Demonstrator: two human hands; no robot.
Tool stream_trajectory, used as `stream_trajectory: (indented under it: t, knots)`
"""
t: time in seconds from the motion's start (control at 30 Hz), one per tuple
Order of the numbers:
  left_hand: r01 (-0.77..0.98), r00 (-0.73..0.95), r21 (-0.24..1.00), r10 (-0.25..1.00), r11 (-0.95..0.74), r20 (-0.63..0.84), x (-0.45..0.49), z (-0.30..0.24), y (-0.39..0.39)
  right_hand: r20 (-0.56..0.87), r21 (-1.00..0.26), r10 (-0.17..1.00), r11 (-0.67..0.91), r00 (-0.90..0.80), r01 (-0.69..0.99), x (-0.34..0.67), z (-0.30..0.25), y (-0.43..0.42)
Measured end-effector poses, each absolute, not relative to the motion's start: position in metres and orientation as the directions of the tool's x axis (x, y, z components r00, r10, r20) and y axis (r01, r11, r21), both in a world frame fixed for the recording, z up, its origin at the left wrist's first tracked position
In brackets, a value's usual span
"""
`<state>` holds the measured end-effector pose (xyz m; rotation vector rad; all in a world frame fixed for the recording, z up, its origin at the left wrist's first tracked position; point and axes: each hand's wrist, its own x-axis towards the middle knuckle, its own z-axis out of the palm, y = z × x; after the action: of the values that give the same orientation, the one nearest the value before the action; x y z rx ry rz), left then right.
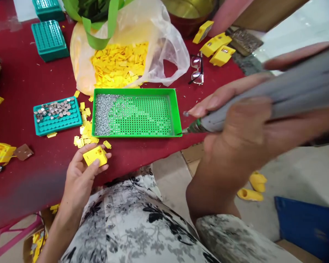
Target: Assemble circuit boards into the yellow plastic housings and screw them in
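My left hand (80, 175) is shut on a small yellow plastic housing (95, 155), with the thumb across its near face. My right hand (235, 124) grips a grey electric screwdriver (235, 113), which lies blurred across the frame. Its green-collared tip (193, 127) is close to the right corner of a green perforated tray (134, 91). A tiny metal screw (185, 113) seems to sit at my right fingertip. Many small screws fill the tray's left side. Loose yellow plastic pieces (84, 133) lie between the tray and my left hand.
A teal tray (57, 124) holds metal discs, and a plastic bag (164, 47) holds yellow pieces. Glasses (196, 69) and yellow housings (215, 44) lie on the red tablecloth (30, 73). Yellow parts (256, 182) and a blue bin (304, 226) are on the floor.
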<state>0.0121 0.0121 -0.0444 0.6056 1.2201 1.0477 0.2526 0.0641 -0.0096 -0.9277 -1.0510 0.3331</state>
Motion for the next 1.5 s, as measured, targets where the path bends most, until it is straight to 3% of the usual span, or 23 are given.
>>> stream_trajectory:
  t: [0.1, 0.27, 0.8, 1.0, 1.5]
  knots:
    - [-0.308, 0.029, 0.840, 0.887, 0.447, -0.461, 0.016, -0.045, 0.013, 0.732, -0.659, 0.507, 0.695, 0.455, 0.287, 0.257, -0.031, 0.084]
    - [-0.299, 0.042, 0.835, 0.881, 0.461, -0.471, 0.019, -0.044, 0.012, 0.707, -0.686, 0.532, 0.678, 0.467, 0.266, 0.252, -0.058, 0.102]
    - [-0.272, 0.042, 0.853, 0.891, 0.445, -0.451, 0.018, -0.038, 0.014, 0.667, -0.729, 0.563, 0.628, 0.488, 0.271, 0.252, -0.065, 0.100]
    - [-0.264, 0.034, 0.855, 0.891, 0.446, -0.454, 0.018, -0.038, 0.013, 0.640, -0.764, 0.553, 0.531, 0.534, 0.366, 0.251, -0.063, 0.099]
    - [-0.245, 0.004, 0.861, 0.889, 0.446, -0.459, 0.017, -0.038, 0.013, 0.674, -0.707, 0.522, 0.662, 0.523, 0.249, 0.252, -0.066, 0.101]
